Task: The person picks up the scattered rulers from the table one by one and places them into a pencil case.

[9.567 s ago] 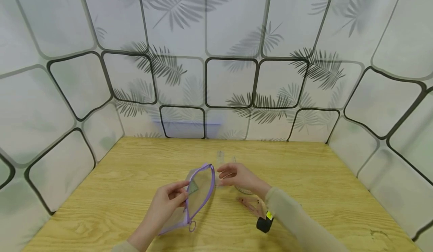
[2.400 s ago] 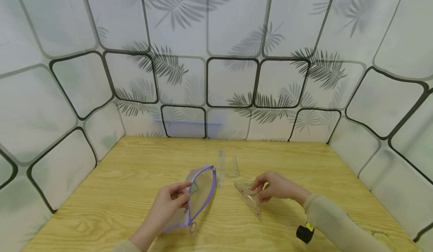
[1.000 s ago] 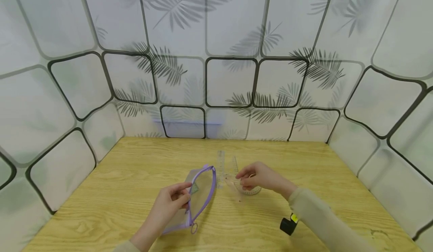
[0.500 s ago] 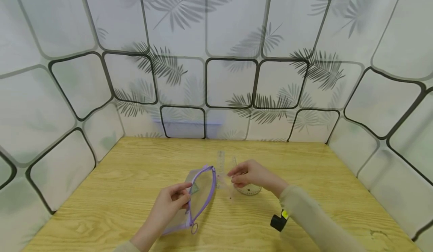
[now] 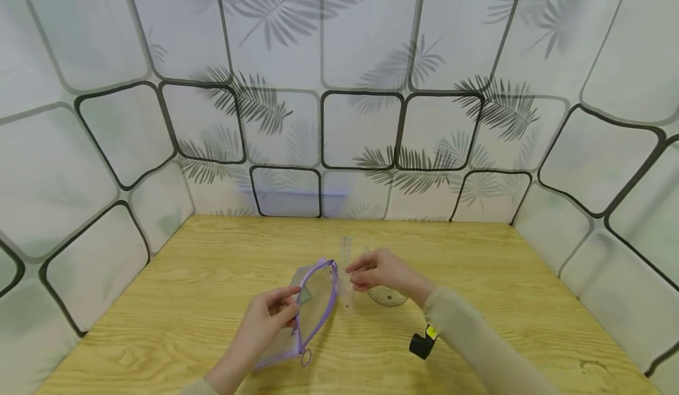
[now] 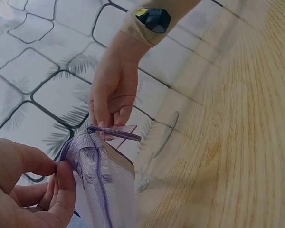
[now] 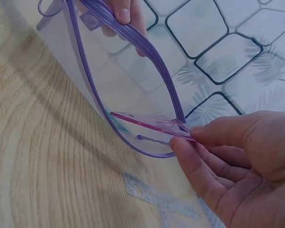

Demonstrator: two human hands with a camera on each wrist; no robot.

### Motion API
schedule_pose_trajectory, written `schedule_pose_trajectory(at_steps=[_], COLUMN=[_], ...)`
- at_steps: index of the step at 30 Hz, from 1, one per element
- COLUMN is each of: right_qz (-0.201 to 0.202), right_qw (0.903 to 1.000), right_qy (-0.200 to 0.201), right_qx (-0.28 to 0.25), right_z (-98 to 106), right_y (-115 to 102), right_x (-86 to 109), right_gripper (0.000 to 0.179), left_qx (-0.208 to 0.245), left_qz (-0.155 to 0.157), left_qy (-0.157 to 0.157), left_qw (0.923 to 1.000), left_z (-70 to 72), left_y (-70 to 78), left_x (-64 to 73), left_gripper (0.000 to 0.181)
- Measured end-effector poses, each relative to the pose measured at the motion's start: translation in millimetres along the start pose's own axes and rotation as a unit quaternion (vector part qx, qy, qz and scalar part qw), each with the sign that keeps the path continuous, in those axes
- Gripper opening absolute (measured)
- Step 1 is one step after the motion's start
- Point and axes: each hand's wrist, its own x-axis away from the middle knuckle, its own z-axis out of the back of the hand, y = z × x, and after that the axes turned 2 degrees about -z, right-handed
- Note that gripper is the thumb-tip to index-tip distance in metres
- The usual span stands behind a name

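Observation:
My left hand point(image 5: 262, 318) pinches the edge of a clear pencil pouch point(image 5: 317, 303) with a purple zipper, holding its mouth wide. Inside it lies a small green triangular piece point(image 5: 305, 295). My right hand point(image 5: 384, 272) pinches a clear pink set square point(image 7: 147, 125) between thumb and fingers at the pouch mouth. In the right wrist view, the set square's far end overlaps the opening. The left wrist view shows the purple zipper edge point(image 6: 99, 175) between my left thumb and finger, with the right hand beyond it.
A clear protractor point(image 5: 389, 298) lies on the wooden table point(image 5: 477, 277) under my right wrist. Behind the pouch is a clear ruler point(image 5: 346, 246), partly hidden by the right hand. A patterned curtain point(image 5: 363, 129) surrounds the table's back and sides.
My right hand has picked up the pink set square from the table's right side and carried it left to the pouch mouth. The left hand keeps its hold on the pouch.

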Motion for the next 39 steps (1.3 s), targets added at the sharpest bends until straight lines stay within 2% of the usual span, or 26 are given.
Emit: schedule_pose_trajectory(at_steps=[5, 16, 24, 39], right_qz=[-0.009, 0.001, -0.024, -0.034], right_qw=[0.9997, 0.9978, 0.9954, 0.9948], right_qy=[0.0, 0.01, 0.017, 0.027], right_qx=[-0.025, -0.066, -0.091, -0.092], right_z=[-6.6, -19.6, -27.3, -39.3], right_y=[0.9, -0.7, -3.3, -2.4], right_x=[-4.6, -13.4, -19.4, -28.0], right_gripper=[0.035, 0.036, 0.039, 0.033], left_qx=[0.0, 0.002, 0.005, 0.012], left_qz=[0.005, -0.002, 0.0, 0.003], left_qy=[0.005, 0.008, 0.012, 0.014], left_qw=[1.0, 1.0, 0.9999, 0.9998], left_z=[-1.0, -1.3, -0.2, -0.2], left_y=[1.0, 1.7, 1.5, 1.1], left_x=[0.7, 1.6, 1.2, 0.5], left_gripper=[0.038, 0.038, 0.038, 0.038])
